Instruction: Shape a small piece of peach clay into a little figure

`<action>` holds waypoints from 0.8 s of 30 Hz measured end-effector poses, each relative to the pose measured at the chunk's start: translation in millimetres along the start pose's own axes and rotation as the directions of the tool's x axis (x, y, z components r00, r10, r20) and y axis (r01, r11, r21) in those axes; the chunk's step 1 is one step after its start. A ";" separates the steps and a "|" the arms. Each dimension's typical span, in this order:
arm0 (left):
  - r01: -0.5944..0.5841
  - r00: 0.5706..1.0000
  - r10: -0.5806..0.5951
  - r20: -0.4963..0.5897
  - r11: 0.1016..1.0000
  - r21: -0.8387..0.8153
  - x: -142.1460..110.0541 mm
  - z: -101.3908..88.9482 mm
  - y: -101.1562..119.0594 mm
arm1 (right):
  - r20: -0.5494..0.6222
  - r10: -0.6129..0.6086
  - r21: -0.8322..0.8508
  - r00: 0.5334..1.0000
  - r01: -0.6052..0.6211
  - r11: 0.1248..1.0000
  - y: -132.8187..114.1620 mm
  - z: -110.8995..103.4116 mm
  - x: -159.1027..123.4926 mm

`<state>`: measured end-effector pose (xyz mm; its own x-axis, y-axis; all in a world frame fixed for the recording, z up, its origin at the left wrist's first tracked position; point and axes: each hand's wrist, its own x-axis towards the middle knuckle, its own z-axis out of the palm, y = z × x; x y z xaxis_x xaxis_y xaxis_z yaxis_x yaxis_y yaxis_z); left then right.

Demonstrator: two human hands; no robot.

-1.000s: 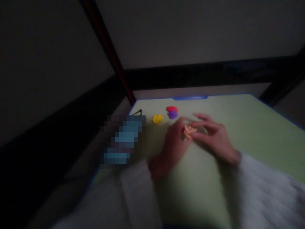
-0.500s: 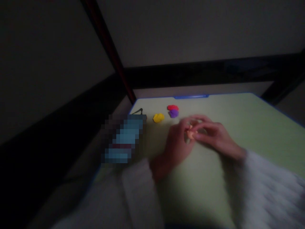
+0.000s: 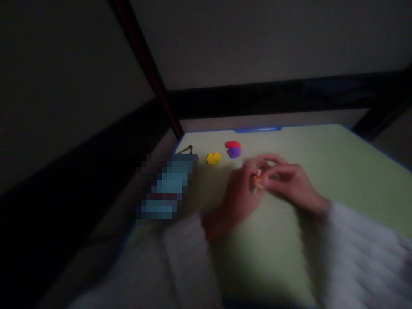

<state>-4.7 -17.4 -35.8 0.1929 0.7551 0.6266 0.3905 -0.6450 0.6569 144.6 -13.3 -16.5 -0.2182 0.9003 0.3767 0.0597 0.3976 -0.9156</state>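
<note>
Over pale green board [image 3: 334,159], orange piece [image 3: 258,180] between both hands. Right hand [image 3: 294,186] clamps it with fingertips; left hand [image 3: 241,195] curls around, its grip too blurred to tell. Fingers gathered closer than moment ago, piece more enclosed. Yellow lump [image 3: 214,158] beyond left hand.

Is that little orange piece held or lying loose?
Held: the left hand and right hand both have fingers around the orange piece.
</note>
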 end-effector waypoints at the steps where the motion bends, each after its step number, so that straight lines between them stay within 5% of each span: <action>1: 0.007 1.000 -0.007 0.002 1.000 -0.007 -0.1 0.1 0.0 | -0.001 0.005 0.016 1.000 -0.005 1.000 0.3 -0.2 -0.2; 9: 0.095 0.995 -0.094 0.027 0.995 -0.029 -2.3 0.4 1.8 | -0.012 0.025 0.075 1.000 -0.024 0.997 1.6 -0.4 -2.1; 14: 0.192 0.981 -0.194 0.012 0.959 -0.210 5.0 -3.5 4.8 | -0.189 0.122 0.267 0.974 -0.068 0.961 4.8 -2.8 2.5; 19: 0.359 0.922 -0.370 0.117 0.697 -0.620 12.7 -5.7 0.0 | -0.242 0.223 0.373 0.944 -0.122 0.920 13.0 -5.8 7.5; 24: 0.436 0.843 -0.501 0.195 0.425 -0.793 14.9 -3.4 -6.3 | -0.227 0.184 0.292 0.956 -0.114 0.949 12.1 -4.8 6.0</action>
<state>-7.3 -2.5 -29.1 0.1427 0.9828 0.1175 -0.4640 -0.0384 0.8850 148.7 -2.2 -24.6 0.0236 0.9745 0.2232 -0.2034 0.2233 -0.9533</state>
